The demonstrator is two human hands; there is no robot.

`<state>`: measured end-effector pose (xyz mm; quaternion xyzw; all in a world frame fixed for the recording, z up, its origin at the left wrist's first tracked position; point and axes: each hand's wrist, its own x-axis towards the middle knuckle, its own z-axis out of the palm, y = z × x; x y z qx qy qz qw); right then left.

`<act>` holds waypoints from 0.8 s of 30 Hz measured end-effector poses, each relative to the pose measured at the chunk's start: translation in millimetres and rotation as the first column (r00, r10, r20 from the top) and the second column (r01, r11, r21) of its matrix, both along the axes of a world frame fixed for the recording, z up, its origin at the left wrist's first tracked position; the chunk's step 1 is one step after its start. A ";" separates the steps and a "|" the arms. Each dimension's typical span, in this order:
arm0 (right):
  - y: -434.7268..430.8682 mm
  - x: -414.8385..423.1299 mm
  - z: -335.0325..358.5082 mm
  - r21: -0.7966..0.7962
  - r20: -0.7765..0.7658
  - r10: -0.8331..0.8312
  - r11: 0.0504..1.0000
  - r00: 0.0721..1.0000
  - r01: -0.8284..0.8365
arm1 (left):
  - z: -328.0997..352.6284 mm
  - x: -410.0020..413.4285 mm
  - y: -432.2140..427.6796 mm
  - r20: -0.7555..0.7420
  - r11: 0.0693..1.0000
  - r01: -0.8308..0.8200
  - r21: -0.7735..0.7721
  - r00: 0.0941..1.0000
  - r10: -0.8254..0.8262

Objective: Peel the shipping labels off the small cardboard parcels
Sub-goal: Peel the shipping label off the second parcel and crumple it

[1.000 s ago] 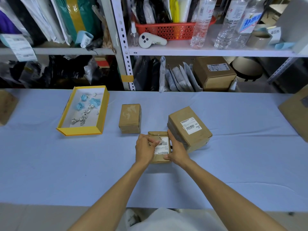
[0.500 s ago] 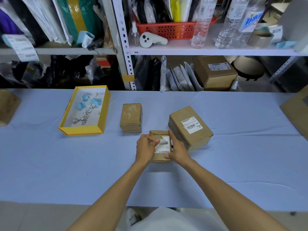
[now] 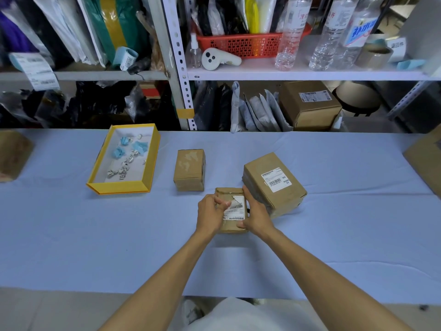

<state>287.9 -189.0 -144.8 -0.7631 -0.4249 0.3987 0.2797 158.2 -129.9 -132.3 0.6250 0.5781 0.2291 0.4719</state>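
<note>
A small cardboard parcel [image 3: 230, 226] lies on the blue table between my hands. Its white shipping label [image 3: 236, 209] is partly torn, with the upper left corner lifted off the cardboard. My left hand [image 3: 210, 217] pinches that loose corner of the label. My right hand [image 3: 256, 215] grips the parcel's right side and near edge. A larger parcel [image 3: 274, 185] with its label [image 3: 275, 179] intact sits just right of my right hand. A third small parcel [image 3: 189, 169] stands behind, its top bare with label residue.
A yellow-rimmed tray [image 3: 145, 187] at the left holds several crumpled label scraps. Brown boxes sit at the far left edge [image 3: 13, 155] and far right edge [image 3: 427, 161] of the table [image 3: 95, 235]. Shelving with bottles, bags and a box runs along the back.
My left hand has pulled the label's upper left corner further down and left, exposing more bare cardboard. The right hand has stayed on the parcel.
</note>
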 end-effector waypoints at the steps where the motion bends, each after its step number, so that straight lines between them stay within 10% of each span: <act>1: -0.2 0.0 0.1 0.004 -0.006 -0.007 1.000 1.000 0.007 | -0.1 -0.3 -0.5 -0.001 1.000 0.001 0.000 1.000 -0.001; 24: -2.7 0.8 0.6 0.034 -0.033 -0.007 0.999 0.999 0.008 | -0.9 -5.7 -6.1 0.149 0.999 0.024 0.031 0.988 -0.029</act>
